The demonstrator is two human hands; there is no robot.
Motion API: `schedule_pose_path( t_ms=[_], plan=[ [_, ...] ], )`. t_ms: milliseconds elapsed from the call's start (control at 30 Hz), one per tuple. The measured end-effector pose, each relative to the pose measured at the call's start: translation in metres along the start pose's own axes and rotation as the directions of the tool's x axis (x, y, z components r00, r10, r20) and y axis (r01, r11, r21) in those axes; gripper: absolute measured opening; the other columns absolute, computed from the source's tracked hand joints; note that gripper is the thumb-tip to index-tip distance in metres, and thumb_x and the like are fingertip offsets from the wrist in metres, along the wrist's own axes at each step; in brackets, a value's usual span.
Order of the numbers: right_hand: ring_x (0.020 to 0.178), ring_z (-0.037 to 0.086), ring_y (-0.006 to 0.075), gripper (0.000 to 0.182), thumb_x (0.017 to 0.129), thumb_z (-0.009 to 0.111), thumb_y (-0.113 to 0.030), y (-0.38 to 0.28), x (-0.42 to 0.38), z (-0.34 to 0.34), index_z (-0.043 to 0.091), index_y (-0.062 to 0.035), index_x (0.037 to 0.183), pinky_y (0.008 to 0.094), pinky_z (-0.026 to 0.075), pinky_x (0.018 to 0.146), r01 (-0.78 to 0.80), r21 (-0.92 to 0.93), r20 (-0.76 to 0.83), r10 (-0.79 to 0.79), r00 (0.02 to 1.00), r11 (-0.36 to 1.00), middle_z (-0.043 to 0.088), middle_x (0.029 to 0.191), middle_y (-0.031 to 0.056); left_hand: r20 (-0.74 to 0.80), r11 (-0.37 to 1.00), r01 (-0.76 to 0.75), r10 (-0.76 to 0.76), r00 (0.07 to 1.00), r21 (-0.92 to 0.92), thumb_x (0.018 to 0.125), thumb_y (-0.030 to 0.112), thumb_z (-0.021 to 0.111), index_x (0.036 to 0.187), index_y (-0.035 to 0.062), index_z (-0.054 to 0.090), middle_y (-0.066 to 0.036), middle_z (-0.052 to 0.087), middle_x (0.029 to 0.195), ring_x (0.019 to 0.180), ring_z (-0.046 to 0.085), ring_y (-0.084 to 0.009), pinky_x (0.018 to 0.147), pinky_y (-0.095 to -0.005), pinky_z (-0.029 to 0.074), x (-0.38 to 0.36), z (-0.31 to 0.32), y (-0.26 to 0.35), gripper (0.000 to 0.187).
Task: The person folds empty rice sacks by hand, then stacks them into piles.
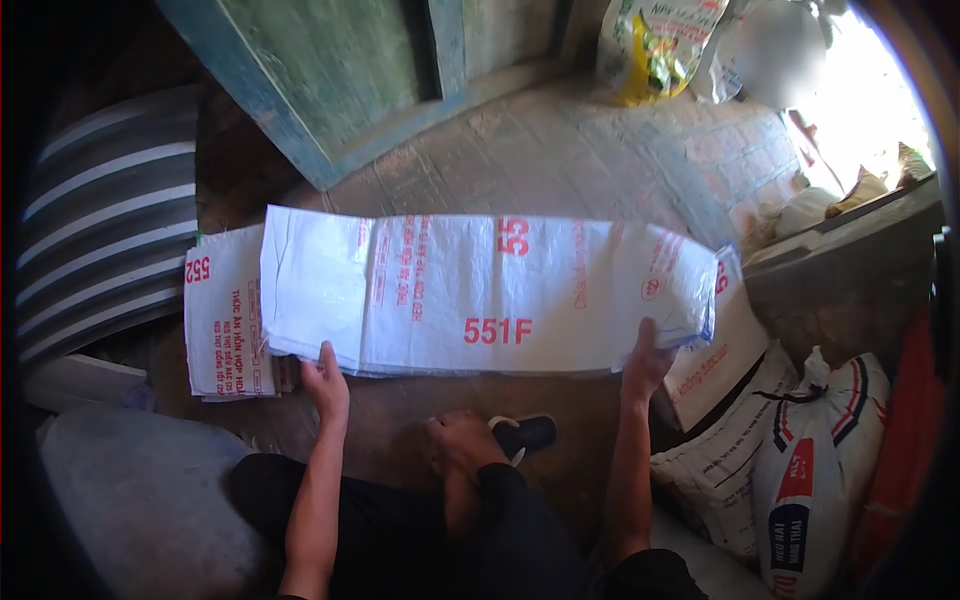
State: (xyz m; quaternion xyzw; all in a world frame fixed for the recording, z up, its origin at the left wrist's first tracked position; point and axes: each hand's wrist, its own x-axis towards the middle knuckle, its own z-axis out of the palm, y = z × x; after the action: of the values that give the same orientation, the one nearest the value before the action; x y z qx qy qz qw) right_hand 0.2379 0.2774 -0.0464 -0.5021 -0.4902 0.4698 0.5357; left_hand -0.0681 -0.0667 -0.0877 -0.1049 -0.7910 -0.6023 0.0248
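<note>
Stretched between my two hands is a folded white feed sack with red print reading 551F. My left hand grips its lower edge near the left end, thumb on top. At the lower right corner, my right hand pinches the edge the same way, fingers hidden beneath. Behind its left end lies a stack of folded sacks marked 552. Past the right end, another printed sack shows partly covered.
A tied full bag stands at lower right beside another white bag. Corrugated sheet leans at left. A green wooden door panel is at the top, a yellow-and-white bag beyond it. A dark sandal and bare foot are below.
</note>
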Motion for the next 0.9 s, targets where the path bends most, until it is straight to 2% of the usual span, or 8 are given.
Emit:
schedule_pose_path(
  t_ms=[100,200,267,433,567,667,700,900],
  plan=[
    [0.105,0.064,0.0268,0.041,0.090,0.063,-0.003,0.005,-0.018,0.007,0.054,0.0078,0.128,0.0361,0.049,0.094,0.089,-0.263,0.228,-0.028,0.973,0.961,0.066,0.118,0.0176,0.159,0.975,-0.144,0.117,0.980,0.172,0.103,0.024,0.055,0.108,-0.0081,0.065,-0.013,0.072,0.090,0.081,0.064,-0.0170,0.073,-0.0358,0.049,-0.009,0.017,0.008,0.034],
    [0.115,0.060,0.0225,0.033,0.090,0.062,-0.003,0.019,-0.032,0.011,0.061,0.0047,0.122,0.0367,0.049,0.097,0.182,-0.296,0.447,-0.032,0.894,0.938,0.065,0.121,0.0178,0.453,0.948,-0.242,0.127,0.883,0.207,0.087,-0.006,0.057,0.127,-0.0017,0.061,-0.019,0.066,0.121,0.113,0.064,-0.0275,0.097,-0.0344,0.047,-0.025,0.036,0.027,0.040],
    [0.122,0.059,0.0295,0.034,0.087,0.061,0.001,0.028,-0.041,0.022,0.063,0.0015,0.121,0.0391,0.045,0.104,0.369,-0.321,0.477,-0.187,0.859,0.872,0.065,0.124,0.0189,0.569,0.983,-0.052,-0.059,0.821,0.177,0.076,-0.016,0.055,0.138,0.0033,0.054,-0.018,0.057,0.137,0.130,0.054,-0.0313,0.108,-0.0356,0.042,-0.038,0.044,0.012,0.065],
    [0.130,0.054,0.0357,0.042,0.080,0.058,0.007,0.059,-0.062,0.021,0.065,-0.0042,0.120,0.0416,0.041,0.109,0.335,-0.335,0.508,-0.131,0.851,0.881,0.064,0.128,0.0188,0.793,0.901,-0.301,-0.073,0.604,0.313,0.082,0.010,0.074,0.145,0.0055,0.045,-0.021,0.034,0.156,0.145,0.033,-0.0359,0.117,-0.0422,0.031,-0.047,0.038,0.018,0.070],
    [0.130,0.054,0.0351,0.028,0.090,0.062,0.000,0.065,-0.076,0.019,0.068,-0.0055,0.116,0.0424,0.042,0.109,0.237,-0.348,0.474,-0.048,0.879,0.907,0.067,0.125,0.0180,0.643,0.819,-0.385,0.027,0.766,0.426,0.087,0.016,0.071,0.142,0.0008,0.045,-0.025,0.039,0.150,0.139,0.039,-0.0379,0.114,-0.0435,0.033,-0.041,0.023,-0.021,0.062],
    [0.124,0.060,0.0325,0.016,0.097,0.062,-0.008,0.072,-0.080,0.019,0.069,-0.0048,0.111,0.0413,0.043,0.106,0.283,-0.383,0.493,-0.064,0.868,0.880,0.069,0.119,0.0165,0.474,0.803,-0.216,-0.093,0.875,0.555,0.091,0.020,0.069,0.142,-0.0010,0.045,-0.025,0.047,0.144,0.134,0.046,-0.0359,0.110,-0.0425,0.038,-0.031,0.014,-0.044,0.060],
    [0.122,0.061,0.0317,0.015,0.098,0.061,-0.007,0.072,-0.081,0.017,0.069,-0.0049,0.110,0.0408,0.043,0.106,0.287,-0.380,0.509,-0.060,0.859,0.879,0.070,0.118,0.0160,0.402,0.888,0.073,-0.277,0.873,0.454,0.093,0.021,0.069,0.142,-0.0015,0.045,-0.022,0.054,0.139,0.127,0.054,-0.0312,0.105,-0.0392,0.043,-0.031,0.014,-0.050,0.059],
    [0.109,0.068,0.0248,0.015,0.101,0.056,-0.008,0.071,-0.088,0.018,0.064,-0.0049,0.113,0.0348,0.050,0.094,0.202,-0.387,0.477,0.008,0.879,0.899,0.071,0.112,0.0153,0.338,0.873,0.316,-0.444,0.830,0.372,0.092,0.026,0.071,0.135,0.0013,0.054,-0.012,0.065,0.121,0.104,0.062,-0.0172,0.092,-0.0336,0.049,-0.027,0.010,-0.056,0.053]
  ],
)
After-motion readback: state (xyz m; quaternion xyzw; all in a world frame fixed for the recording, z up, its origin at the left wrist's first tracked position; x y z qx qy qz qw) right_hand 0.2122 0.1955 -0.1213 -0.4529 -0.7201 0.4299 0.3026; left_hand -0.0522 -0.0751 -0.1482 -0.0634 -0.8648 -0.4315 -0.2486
